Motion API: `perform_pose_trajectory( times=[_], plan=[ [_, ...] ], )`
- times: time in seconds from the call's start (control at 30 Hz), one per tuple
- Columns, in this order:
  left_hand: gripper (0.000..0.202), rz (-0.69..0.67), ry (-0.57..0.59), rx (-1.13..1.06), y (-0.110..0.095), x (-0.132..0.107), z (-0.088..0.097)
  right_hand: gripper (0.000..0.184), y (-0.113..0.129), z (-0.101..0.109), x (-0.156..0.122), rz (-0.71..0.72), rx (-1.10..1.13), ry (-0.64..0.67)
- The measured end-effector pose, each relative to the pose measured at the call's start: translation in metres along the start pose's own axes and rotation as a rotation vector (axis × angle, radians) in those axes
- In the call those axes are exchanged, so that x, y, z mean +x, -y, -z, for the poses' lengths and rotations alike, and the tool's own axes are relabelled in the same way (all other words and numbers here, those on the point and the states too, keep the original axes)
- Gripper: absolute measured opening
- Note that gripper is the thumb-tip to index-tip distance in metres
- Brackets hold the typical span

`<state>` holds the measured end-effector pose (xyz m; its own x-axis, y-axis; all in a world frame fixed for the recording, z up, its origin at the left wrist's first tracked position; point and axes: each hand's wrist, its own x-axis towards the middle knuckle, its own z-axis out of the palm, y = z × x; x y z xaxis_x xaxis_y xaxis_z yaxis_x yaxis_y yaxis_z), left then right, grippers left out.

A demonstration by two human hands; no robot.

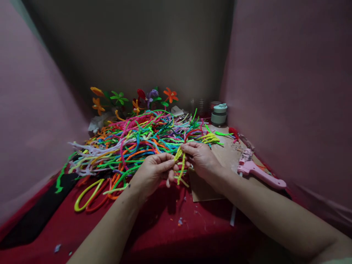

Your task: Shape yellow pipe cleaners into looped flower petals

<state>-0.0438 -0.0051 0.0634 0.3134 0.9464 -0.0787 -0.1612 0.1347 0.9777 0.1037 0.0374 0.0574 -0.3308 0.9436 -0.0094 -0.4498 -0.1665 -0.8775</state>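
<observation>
Both my hands pinch a yellow pipe cleaner (pixel 180 167) just above a red cloth surface (pixel 165 227). My left hand (pixel 154 172) grips its upper part with thumb and fingers closed. Fingers closed, my right hand (pixel 199 157) holds the same piece from the right, and its loose end hangs down between the hands. Directly behind them lies a big heap of pipe cleaners (pixel 132 143) in many colours.
Finished pipe-cleaner flowers (pixel 137 99) stand at the back. A pink glue gun (pixel 258 170) lies on a brown cardboard sheet (pixel 217 183) at right. A small lidded jar (pixel 219 113) sits behind. Pink walls close in on both sides. A yellow loop (pixel 86 196) lies at left.
</observation>
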Motion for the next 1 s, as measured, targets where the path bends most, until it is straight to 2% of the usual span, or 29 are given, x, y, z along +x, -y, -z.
perform_pose_trajectory(
  times=[0.27,0.43,0.53,0.67,0.77,0.87,1.0],
  plan=[
    [0.017,-0.006,-0.08,0.051,-0.004,-0.003,-0.004,0.023,0.001,-0.001,-0.001,0.028,-0.044,0.014],
    [0.019,-0.098,-0.204,0.054,-0.006,-0.003,-0.001,0.025,0.005,-0.003,-0.011,-0.048,-0.207,0.197],
    [0.02,-0.149,-0.24,0.088,-0.006,-0.003,0.0,0.026,0.005,-0.004,-0.015,-0.083,-0.308,0.25],
    [0.019,-0.16,-0.275,0.139,-0.006,-0.003,0.0,0.028,0.004,-0.006,-0.018,-0.097,-0.299,0.288],
    [0.018,-0.172,-0.343,0.198,-0.006,-0.003,-0.001,0.027,0.005,-0.008,-0.017,-0.056,-0.199,0.21],
    [0.018,-0.184,-0.387,0.275,-0.007,-0.004,-0.005,0.025,0.008,-0.009,-0.015,0.06,-0.107,0.09],
    [0.017,-0.218,-0.426,0.335,-0.006,-0.005,-0.012,0.02,0.009,-0.009,-0.014,0.212,-0.127,-0.006]
  ],
)
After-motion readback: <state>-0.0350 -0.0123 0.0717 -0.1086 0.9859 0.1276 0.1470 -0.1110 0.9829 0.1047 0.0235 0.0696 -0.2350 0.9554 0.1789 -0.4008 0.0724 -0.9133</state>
